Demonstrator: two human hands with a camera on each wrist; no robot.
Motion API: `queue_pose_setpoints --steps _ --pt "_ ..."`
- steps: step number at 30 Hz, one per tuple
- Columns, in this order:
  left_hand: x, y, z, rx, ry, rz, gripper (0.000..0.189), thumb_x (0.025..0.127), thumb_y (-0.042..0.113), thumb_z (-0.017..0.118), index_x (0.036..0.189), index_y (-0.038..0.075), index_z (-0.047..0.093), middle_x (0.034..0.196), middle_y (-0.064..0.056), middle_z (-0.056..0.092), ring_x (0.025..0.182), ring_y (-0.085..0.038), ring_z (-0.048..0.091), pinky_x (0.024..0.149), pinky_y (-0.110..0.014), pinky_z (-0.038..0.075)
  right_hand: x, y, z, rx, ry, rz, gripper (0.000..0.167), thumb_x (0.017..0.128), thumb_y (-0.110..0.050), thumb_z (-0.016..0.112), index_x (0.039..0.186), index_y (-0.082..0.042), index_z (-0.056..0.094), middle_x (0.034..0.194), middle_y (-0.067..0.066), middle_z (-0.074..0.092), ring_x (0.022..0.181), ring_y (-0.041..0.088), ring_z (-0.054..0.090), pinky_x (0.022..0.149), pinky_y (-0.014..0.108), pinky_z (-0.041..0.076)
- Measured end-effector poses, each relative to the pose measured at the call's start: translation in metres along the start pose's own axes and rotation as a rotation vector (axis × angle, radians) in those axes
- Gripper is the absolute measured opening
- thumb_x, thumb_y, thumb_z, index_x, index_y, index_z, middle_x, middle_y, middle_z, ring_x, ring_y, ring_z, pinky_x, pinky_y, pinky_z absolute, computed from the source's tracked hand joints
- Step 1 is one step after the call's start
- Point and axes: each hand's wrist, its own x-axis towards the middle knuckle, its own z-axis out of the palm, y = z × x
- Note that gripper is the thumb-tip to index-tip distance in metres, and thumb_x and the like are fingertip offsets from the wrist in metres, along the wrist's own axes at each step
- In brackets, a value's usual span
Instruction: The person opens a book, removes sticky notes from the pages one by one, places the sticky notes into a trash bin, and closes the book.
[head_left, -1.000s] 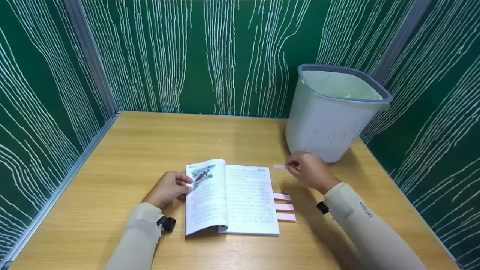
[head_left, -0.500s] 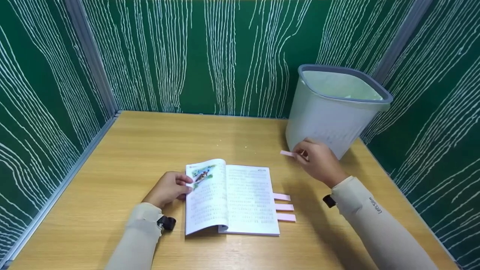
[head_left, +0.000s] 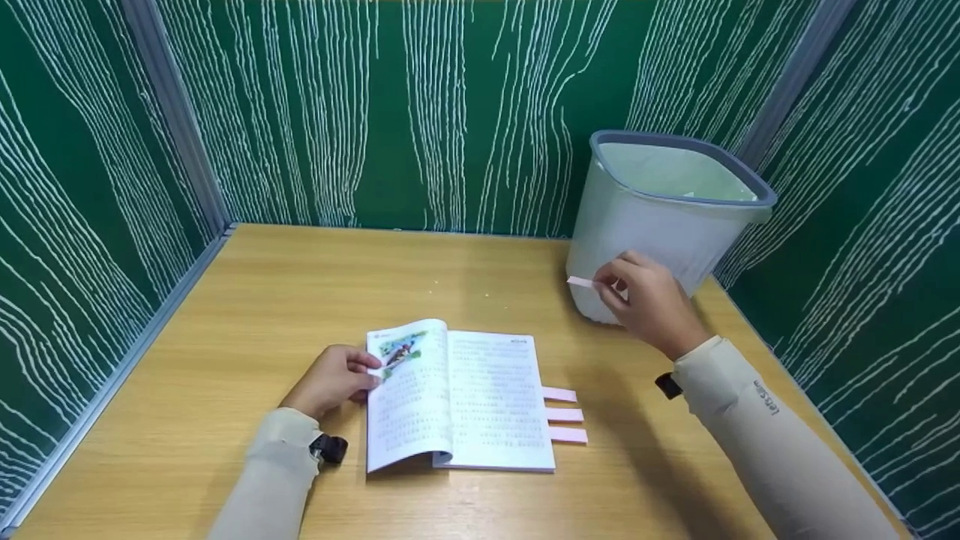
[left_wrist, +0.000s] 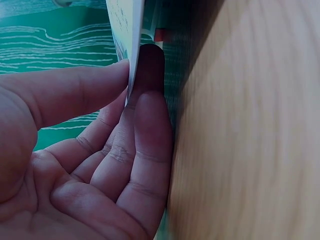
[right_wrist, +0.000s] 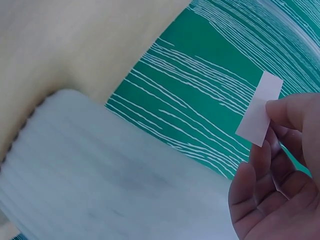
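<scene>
An open book (head_left: 495, 405) lies on the table, its left pages curving up from the spine. My left hand (head_left: 335, 379) pinches the outer edge of those left pages; in the left wrist view the thumb is on one side of the page edge (left_wrist: 131, 55) and the fingers are behind it. My right hand (head_left: 649, 304) holds a small pink paper strip (head_left: 580, 282) between thumb and fingers, raised in front of the bin. The right wrist view shows the strip (right_wrist: 261, 107) flat and pale. Several similar pink tabs (head_left: 566, 415) stick out from the book's right edge.
A tall whitish bin (head_left: 660, 217) with a grey rim stands at the back right of the wooden table (head_left: 300, 277). Tiny light scraps (head_left: 486, 295) lie behind the book. Green walls (head_left: 510, 112) with white lines enclose the back and sides.
My right hand has lifted the pink strip up and to the right, away from the book toward the bin. My left hand stays at the page edge.
</scene>
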Motion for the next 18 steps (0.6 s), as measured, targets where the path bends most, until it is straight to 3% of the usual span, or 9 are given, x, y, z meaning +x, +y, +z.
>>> queue_pose_setpoints --steps 5,18 --pt "0.000 0.000 0.000 -0.001 0.000 -0.001 0.021 0.089 -0.004 0.071 0.109 -0.001 0.070 0.092 -0.011 0.063 0.076 -0.020 0.067 0.069 -0.032 0.061 0.007 -0.001 -0.014 -0.043 0.044 -0.055 0.008 0.094 -0.013 0.076 0.101 -0.016 0.075 0.099 -0.002 0.064 0.089 0.016 0.063 0.079 0.041 0.062" --pt "-0.001 0.000 0.000 -0.024 -0.016 0.016 0.022 0.089 -0.003 0.072 0.111 -0.004 0.068 0.088 -0.009 0.060 0.074 -0.019 0.066 0.069 -0.032 0.061 0.024 -0.004 -0.051 -0.098 0.122 -0.100 0.011 0.093 -0.012 0.076 0.104 -0.016 0.076 0.105 0.000 0.066 0.096 0.018 0.063 0.087 0.046 0.061"
